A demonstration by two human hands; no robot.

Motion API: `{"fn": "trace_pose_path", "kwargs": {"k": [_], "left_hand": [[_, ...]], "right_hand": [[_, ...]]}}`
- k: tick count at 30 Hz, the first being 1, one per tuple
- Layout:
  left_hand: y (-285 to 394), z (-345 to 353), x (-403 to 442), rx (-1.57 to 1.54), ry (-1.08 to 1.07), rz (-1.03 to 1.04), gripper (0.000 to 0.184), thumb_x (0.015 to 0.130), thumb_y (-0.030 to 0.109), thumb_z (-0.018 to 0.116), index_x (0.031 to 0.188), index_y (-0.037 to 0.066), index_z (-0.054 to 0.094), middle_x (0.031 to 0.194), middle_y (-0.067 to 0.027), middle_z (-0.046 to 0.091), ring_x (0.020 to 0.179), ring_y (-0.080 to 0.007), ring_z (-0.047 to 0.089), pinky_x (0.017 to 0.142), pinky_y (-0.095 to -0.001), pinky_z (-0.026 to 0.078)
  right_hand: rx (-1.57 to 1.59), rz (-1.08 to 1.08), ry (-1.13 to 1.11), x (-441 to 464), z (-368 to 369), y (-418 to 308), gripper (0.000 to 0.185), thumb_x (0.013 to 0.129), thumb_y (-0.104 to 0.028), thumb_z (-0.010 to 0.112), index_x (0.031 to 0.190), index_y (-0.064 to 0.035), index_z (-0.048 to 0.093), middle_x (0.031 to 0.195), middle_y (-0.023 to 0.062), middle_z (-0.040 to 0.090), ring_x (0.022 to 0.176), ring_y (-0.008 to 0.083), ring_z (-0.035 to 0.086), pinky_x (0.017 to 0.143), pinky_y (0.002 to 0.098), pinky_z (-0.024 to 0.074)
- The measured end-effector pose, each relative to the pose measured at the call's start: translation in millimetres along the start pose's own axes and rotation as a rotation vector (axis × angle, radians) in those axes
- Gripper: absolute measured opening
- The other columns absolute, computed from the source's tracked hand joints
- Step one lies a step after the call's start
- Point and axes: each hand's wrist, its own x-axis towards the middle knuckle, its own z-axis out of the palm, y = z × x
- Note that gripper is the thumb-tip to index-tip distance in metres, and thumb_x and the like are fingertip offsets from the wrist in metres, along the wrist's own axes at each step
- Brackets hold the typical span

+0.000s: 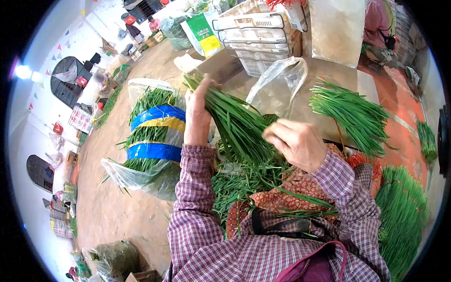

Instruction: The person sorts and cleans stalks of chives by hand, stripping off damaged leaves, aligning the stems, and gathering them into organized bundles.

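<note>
A bunch of green garlic chives [237, 115] slants down to the right, its pale ends at the upper left. My left hand [198, 110] is closed round it near those pale ends. Close to the leafy lower end, my right hand [298, 143] has its fingers curled and pinched together; what they hold, if anything, I cannot make out. Under the bunch, loose chive leaves [239, 188] lie heaped before my lap, some across the patterned cloth [300, 183]. Another chive bunch [347, 115] rests on the surface to the right, with red ties [366, 164] beside my right sleeve.
To the left stands a clear bag of greens [157, 150] wrapped in blue and yellow tape. White plastic crates [258, 40] and a clear plastic bag [282, 84] are ahead. A large chive stack [401, 211] lies at the right. Other people are in the background.
</note>
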Motion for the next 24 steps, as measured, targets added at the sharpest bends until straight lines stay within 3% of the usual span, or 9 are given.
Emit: {"fn": "trace_pose_path", "kwargs": {"k": [2, 7, 14, 16, 18, 22, 23, 24], "left_hand": [[-5, 11, 0, 0.001, -0.021, 0.004, 0.017, 0.089, 0.019, 0.062, 0.088, 0.002, 0.060, 0.073, -0.0071, 0.062, 0.065, -0.0195, 0.063, 0.061, -0.0321, 0.053], [-10, 29, -1, -0.069, -0.110, -0.063, 0.016, 0.090, 0.019, 0.061, 0.092, 0.004, 0.057, 0.076, -0.0058, 0.061, 0.072, -0.0209, 0.063, 0.064, -0.0334, 0.054], [-19, 19, 14, -0.199, -0.122, -0.153, 0.022, 0.087, 0.015, 0.064, 0.102, 0.003, 0.055, 0.079, -0.0085, 0.062, 0.070, -0.0219, 0.063, 0.061, -0.0351, 0.054], [-21, 8, 22, -0.221, -0.103, -0.176, 0.022, 0.087, 0.015, 0.064, 0.103, 0.003, 0.055, 0.080, -0.0087, 0.062, 0.070, -0.0223, 0.063, 0.061, -0.0355, 0.054], [-19, -4, 29, -0.187, -0.048, -0.159, 0.019, 0.091, 0.022, 0.060, 0.087, 0.004, 0.057, 0.078, -0.0095, 0.062, 0.074, -0.0267, 0.063, 0.071, -0.0401, 0.054], [0, -27, 43, -0.252, -0.024, -0.054, 0.018, 0.088, 0.021, 0.064, 0.080, 0.006, 0.059, 0.075, -0.0077, 0.062, 0.074, -0.0255, 0.064, 0.071, -0.0401, 0.054], [7, -30, 46, -0.268, 0.046, -0.052, 0.018, 0.087, 0.021, 0.066, 0.079, 0.006, 0.059, 0.074, -0.0064, 0.061, 0.075, -0.0247, 0.063, 0.071, -0.0400, 0.054], [15, -27, 42, -0.311, 0.062, -0.051, 0.016, 0.087, 0.017, 0.065, 0.088, 0.003, 0.058, 0.074, -0.0079, 0.061, 0.068, -0.0233, 0.063, 0.061, -0.0367, 0.054]], "right_hand": [[-0.048, -0.092, 0.137, 21, 7, -4, 0.009, 0.082, -0.014, 0.063, 0.090, -0.0140, 0.063, 0.081, -0.0006, 0.060, 0.066, 0.0184, 0.063, 0.054, 0.0301, 0.0518], [-0.210, -0.169, 0.168, 43, 37, 15, 0.012, 0.079, -0.013, 0.061, 0.091, -0.0133, 0.062, 0.082, 0.0025, 0.051, 0.077, 0.0188, 0.061, 0.053, 0.0311, 0.0516], [-0.308, -0.231, 0.136, 39, 39, 28, 0.007, 0.077, -0.012, 0.060, 0.084, -0.0102, 0.059, 0.085, 0.0039, 0.051, 0.081, 0.0177, 0.058, 0.054, 0.0311, 0.0516], [-0.334, -0.207, 0.049, 29, 37, 30, 0.006, 0.077, -0.012, 0.059, 0.081, -0.0082, 0.056, 0.085, 0.0044, 0.051, 0.080, 0.0182, 0.058, 0.055, 0.0306, 0.0517], [-0.377, -0.202, -0.005, 10, 39, 38, 0.005, 0.077, -0.010, 0.058, 0.080, -0.0065, 0.055, 0.085, 0.0062, 0.050, 0.082, 0.0191, 0.057, 0.055, 0.0303, 0.0514], [-0.473, -0.092, -0.406, -61, 55, 69, 0.014, 0.077, -0.008, 0.058, 0.091, -0.0065, 0.063, 0.088, 0.0093, 0.059, 0.078, 0.0180, 0.060, 0.055, 0.0304, 0.0523], [-0.488, 0.023, -0.597, -81, 56, 79, 0.014, 0.079, -0.011, 0.059, 0.091, -0.0072, 0.064, 0.085, 0.0095, 0.060, 0.075, 0.0180, 0.061, 0.053, 0.0318, 0.0518], [-0.500, 0.139, -0.788, -85, 52, 78, 0.013, 0.080, -0.014, 0.061, 0.091, -0.0079, 0.066, 0.082, 0.0097, 0.062, 0.072, 0.0179, 0.061, 0.050, 0.0331, 0.0513]]}}
